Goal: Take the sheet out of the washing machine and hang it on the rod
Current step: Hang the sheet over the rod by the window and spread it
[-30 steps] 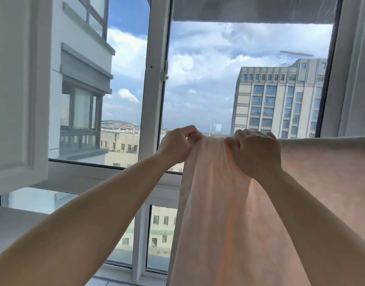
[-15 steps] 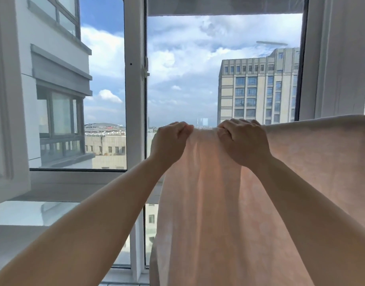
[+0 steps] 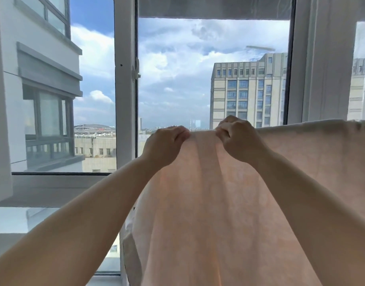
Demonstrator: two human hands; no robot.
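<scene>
Your left hand [image 3: 166,144] and right hand [image 3: 238,141] each have fingers [image 3: 182,134] clamped on the top fold of the pink sheet [image 3: 229,203], likely to spread the bunched stretch between them. Right of your fingers it already drapes flat, presumably over the hidden rod. Beyond your fingers stands the window frame [image 3: 124,79].

text: none readable | labels: none | brands: none | numbers: none | signs: none on the sheet [image 3: 229,203], the window frame [image 3: 124,100] or the building [image 3: 247,93] outside; its front is too far off to show any lettering
</scene>
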